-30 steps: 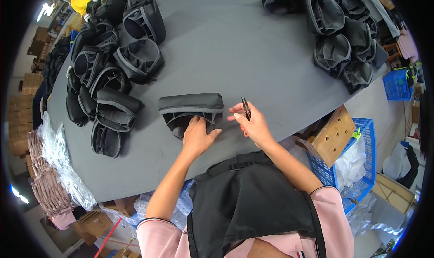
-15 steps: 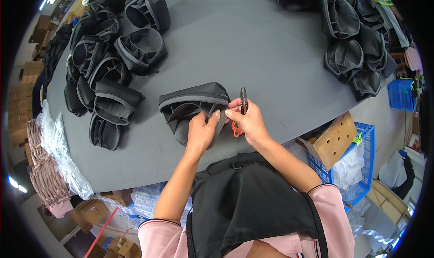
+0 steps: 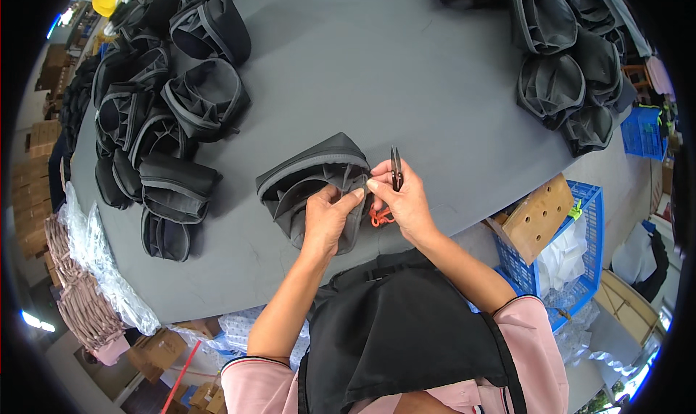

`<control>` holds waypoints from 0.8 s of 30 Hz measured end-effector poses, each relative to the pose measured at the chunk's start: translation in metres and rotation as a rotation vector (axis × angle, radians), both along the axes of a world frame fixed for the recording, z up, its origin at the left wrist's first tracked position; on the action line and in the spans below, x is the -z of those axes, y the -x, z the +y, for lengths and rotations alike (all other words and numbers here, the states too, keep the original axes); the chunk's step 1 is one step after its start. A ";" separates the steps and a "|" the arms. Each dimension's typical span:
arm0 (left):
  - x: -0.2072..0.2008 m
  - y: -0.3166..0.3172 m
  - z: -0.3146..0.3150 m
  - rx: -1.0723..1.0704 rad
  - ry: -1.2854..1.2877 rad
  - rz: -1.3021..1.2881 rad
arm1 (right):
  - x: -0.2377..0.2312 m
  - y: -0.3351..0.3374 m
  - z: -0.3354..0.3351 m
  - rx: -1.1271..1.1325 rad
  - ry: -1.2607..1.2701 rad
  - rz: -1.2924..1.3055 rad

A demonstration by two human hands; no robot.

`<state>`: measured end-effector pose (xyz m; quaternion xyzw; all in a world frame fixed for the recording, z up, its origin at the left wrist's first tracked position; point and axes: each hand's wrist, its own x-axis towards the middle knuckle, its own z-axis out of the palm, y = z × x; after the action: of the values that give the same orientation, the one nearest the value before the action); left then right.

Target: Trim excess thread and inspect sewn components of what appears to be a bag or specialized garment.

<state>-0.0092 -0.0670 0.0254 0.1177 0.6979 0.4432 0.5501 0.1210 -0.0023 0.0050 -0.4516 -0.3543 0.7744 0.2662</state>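
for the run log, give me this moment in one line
left hand: on open pouch | right hand: holding scissors, fingertips by pouch edge | other pouches: nearby

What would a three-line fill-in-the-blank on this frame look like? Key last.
The snips are in the person's ____ hand. The left hand touches the pouch, whose mouth is ____. The plastic basket beside the wooden board is coloured ____.

Missing words: right; open; blue.
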 end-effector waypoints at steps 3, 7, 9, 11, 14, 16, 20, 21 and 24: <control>0.001 -0.008 0.002 -0.030 -0.037 0.088 | -0.003 -0.007 0.000 -0.063 -0.283 -0.190; 0.009 -0.009 -0.001 -0.030 -0.016 0.147 | -0.030 -0.024 0.000 -0.234 -0.729 -0.547; 0.020 -0.008 -0.003 -0.033 -0.016 0.222 | -0.034 -0.027 0.000 -0.297 -0.902 -0.646; 0.019 -0.012 0.000 -0.030 -0.016 0.264 | -0.034 -0.030 0.001 -0.313 -0.945 -0.649; 0.020 -0.017 0.001 -0.034 -0.039 0.316 | -0.032 -0.030 0.002 -0.331 -1.026 -0.666; 0.023 -0.018 0.000 -0.042 -0.063 0.325 | -0.031 -0.028 0.004 -0.332 -1.066 -0.683; 0.027 -0.017 -0.001 -0.030 -0.072 0.361 | -0.030 -0.024 0.004 -0.293 -1.183 -0.700; 0.027 -0.018 -0.001 -0.027 -0.057 0.365 | -0.031 -0.024 0.004 -0.301 -1.219 -0.721; 0.022 -0.017 0.001 -0.018 -0.043 0.364 | -0.029 -0.023 0.004 -0.274 -1.246 -0.717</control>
<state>0.0078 -0.0659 0.0037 0.2013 0.7776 0.4341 0.4079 0.1442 0.0013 0.0343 -0.3939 -0.8478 0.2599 0.2421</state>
